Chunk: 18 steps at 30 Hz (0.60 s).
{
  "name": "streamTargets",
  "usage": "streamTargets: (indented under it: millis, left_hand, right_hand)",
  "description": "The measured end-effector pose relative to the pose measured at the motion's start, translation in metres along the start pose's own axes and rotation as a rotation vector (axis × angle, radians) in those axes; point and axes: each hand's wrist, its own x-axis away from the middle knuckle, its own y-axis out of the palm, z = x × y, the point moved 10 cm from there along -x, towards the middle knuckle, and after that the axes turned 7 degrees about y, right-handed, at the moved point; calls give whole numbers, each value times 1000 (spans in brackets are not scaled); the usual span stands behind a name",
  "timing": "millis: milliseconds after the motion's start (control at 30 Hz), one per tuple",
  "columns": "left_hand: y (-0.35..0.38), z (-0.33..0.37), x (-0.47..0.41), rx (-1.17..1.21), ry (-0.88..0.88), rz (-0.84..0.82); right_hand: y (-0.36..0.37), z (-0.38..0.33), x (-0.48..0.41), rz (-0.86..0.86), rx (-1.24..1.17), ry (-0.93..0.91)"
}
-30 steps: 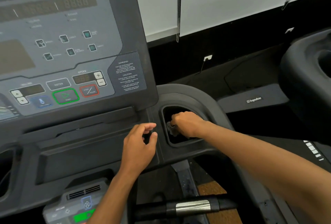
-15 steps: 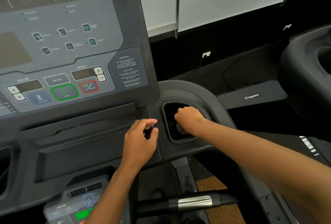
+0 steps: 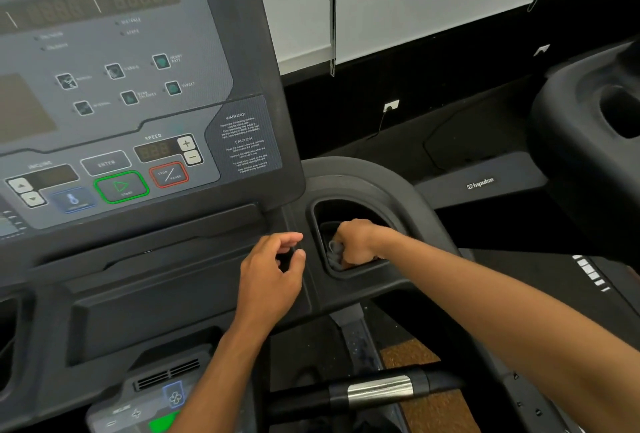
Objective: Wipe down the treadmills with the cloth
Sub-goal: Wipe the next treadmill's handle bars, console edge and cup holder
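Cloth [image 3: 334, 253]: grey, bunched, down in the cup holder [image 3: 349, 194] at the right edge of the treadmill console [image 3: 138, 127].
Right hand [image 3: 358, 242]: fisted around the cloth, knuckles inside the recess.
Left hand [image 3: 270, 280]: fingers loosely curled, holding nothing, over the console's lower ledge just left of the holder.
Handlebar [image 3: 379, 391]: below, metal-banded.
Second treadmill [image 3: 588, 141]: right.

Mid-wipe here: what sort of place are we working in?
Probably a gym: a treadmill console with speed and incline buttons, a second treadmill close on its right, and a handlebar with a metal sensor band.
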Motion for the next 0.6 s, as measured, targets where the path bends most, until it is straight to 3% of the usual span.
streamTargets:
  millis: [167,300,367,467,600]
  left_hand:
    - [-2,-1,-3,8,-1,7]
    - [2,2,-6,16,4,7]
    - [3,5,-7,9,16,-4]
    - [4,7,-5,0,29,-18]
    - [2,1,-2,17,5,3]
  right_hand:
    - [11,22,-2,53,-323,238]
    - [18,28,-1,124,-1060,408]
    - [12,28,0,239,-1265,466]
    - [5,24,7,358,-1216,510]
    - [11,19,10,288,-1212,385]
